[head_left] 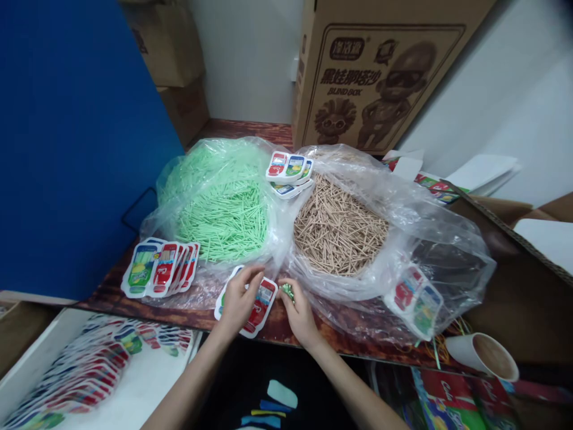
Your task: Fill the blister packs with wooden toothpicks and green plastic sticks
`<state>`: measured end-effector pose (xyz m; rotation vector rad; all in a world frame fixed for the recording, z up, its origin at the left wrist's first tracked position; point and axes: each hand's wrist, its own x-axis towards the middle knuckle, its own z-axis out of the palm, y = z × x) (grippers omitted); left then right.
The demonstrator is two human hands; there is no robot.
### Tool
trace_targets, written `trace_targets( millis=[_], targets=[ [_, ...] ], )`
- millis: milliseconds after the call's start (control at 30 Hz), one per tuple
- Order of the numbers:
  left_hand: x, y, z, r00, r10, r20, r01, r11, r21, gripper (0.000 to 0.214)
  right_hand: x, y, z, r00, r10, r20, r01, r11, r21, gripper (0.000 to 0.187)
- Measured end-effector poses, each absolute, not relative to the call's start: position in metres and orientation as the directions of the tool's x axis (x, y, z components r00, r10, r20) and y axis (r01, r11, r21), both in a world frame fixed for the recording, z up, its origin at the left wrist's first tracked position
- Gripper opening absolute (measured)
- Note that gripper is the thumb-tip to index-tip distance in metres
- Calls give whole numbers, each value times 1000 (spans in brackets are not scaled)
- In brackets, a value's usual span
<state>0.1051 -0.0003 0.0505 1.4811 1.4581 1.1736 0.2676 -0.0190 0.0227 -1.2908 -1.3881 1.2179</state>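
Pinching green sticks (287, 292), right grip (301, 318) beside printed card (265, 297), left grip (238, 301) over it, hold unclear

1 blue panel (76, 149) stands left of 1 printed cardboard box (362, 107).

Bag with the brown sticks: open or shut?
Open: the clear plastic bag is spread back around its mouth, leaving the brown sticks uncovered in the middle.
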Motion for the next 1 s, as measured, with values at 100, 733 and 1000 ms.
trace_targets(
  millis=[100, 733, 1000],
  targets=[
    [118, -20, 48, -12, 980, 201, 408, -179, 895, 28, 268, -23, 13, -106, 994, -14, 153, 2, -988, 16],
    [54, -19, 12, -195, 922, 335, 899, 31, 437, 40, 282, -7, 28, -150, 903, -403, -459, -425, -780, 36],
    [48, -12, 1, -296, 933, 206, 824, 140, 549, 22, 278, -19, 20, 12, 1000, -2, 68, -3, -998, 19]
  ],
)
